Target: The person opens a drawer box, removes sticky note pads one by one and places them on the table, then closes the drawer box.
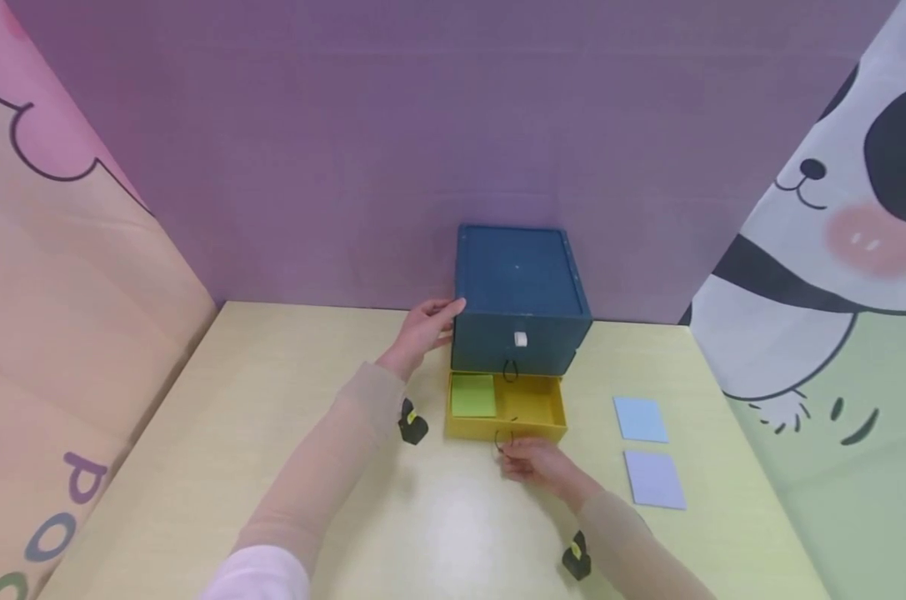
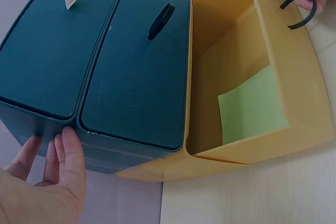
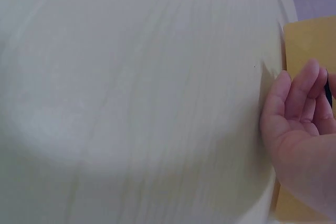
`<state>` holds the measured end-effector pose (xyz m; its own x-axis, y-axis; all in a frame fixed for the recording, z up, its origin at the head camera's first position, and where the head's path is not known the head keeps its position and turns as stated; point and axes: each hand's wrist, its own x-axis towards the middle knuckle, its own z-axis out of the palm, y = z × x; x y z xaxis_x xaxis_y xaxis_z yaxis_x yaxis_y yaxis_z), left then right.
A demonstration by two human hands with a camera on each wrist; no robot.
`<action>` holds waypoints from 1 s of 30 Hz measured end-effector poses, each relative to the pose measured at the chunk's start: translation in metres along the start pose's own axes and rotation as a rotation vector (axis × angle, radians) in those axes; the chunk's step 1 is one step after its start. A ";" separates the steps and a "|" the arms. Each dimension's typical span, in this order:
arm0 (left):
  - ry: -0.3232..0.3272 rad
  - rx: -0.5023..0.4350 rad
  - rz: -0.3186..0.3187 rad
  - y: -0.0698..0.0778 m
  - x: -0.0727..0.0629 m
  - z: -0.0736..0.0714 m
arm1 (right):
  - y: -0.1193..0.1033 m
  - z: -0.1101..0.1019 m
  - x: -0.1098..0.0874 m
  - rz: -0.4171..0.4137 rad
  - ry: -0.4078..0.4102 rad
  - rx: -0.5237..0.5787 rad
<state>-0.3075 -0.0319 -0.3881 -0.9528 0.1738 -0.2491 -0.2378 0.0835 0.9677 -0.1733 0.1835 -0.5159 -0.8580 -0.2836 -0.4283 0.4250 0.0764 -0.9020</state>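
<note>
A dark blue drawer cabinet [image 1: 523,271] stands at the back of the table, with its yellow bottom drawer [image 1: 471,428] pulled out. Inside that drawer, on the left, lies a green paper pad [image 1: 473,396]. My left hand [image 1: 420,333] rests against the cabinet's left side, fingers extended along its edge in the left wrist view. In front of the drawer, my right hand [image 1: 538,464] pinches its black loop handle [image 2: 303,25] between thumb and fingers. The two blue drawers above are closed, one with a white tab [image 1: 521,339], the other with a black loop [image 2: 160,22].
To the right of the drawer, a light blue paper pad [image 1: 641,419] and a lilac pad [image 1: 655,480] lie on the pale wooden table [image 1: 272,375]. A purple cloth wall [image 1: 347,167] rises right behind the cabinet. Small black devices show beside each forearm.
</note>
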 end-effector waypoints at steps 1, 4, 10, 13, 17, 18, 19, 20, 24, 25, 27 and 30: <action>-0.001 0.000 0.002 0.000 0.000 0.000 | 0.000 0.000 0.000 0.000 -0.005 0.001; -0.004 -0.005 0.004 0.000 0.000 0.000 | 0.001 0.000 -0.002 0.005 -0.010 0.004; 0.001 -0.002 -0.005 -0.001 0.001 0.000 | 0.003 0.000 -0.004 0.008 -0.013 -0.014; -0.001 0.002 -0.001 -0.001 0.000 0.000 | 0.004 0.000 -0.005 0.005 -0.018 -0.013; -0.003 0.003 0.000 -0.001 0.000 0.000 | 0.006 -0.001 -0.005 -0.007 -0.027 0.013; -0.002 0.005 0.001 -0.001 0.000 0.000 | 0.007 -0.001 -0.005 -0.011 -0.029 0.023; -0.001 0.003 0.001 -0.001 0.000 0.000 | 0.007 -0.001 -0.005 -0.014 -0.030 0.029; -0.001 0.001 0.000 -0.001 0.000 0.000 | 0.008 -0.002 -0.005 -0.015 -0.032 0.035; -0.002 -0.009 -0.002 0.000 0.000 0.000 | 0.010 -0.003 -0.006 -0.009 -0.044 0.036; -0.003 -0.013 -0.001 0.000 0.000 0.000 | 0.010 -0.003 -0.006 -0.005 -0.044 0.035; -0.005 -0.020 0.001 0.000 -0.001 0.000 | 0.010 -0.003 -0.007 0.003 -0.045 0.037; -0.009 -0.032 0.004 0.000 -0.002 0.000 | 0.011 -0.003 -0.009 0.014 -0.040 0.028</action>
<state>-0.3060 -0.0324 -0.3881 -0.9521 0.1826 -0.2451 -0.2397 0.0513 0.9695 -0.1621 0.1892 -0.5221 -0.8400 -0.3205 -0.4379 0.4452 0.0542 -0.8938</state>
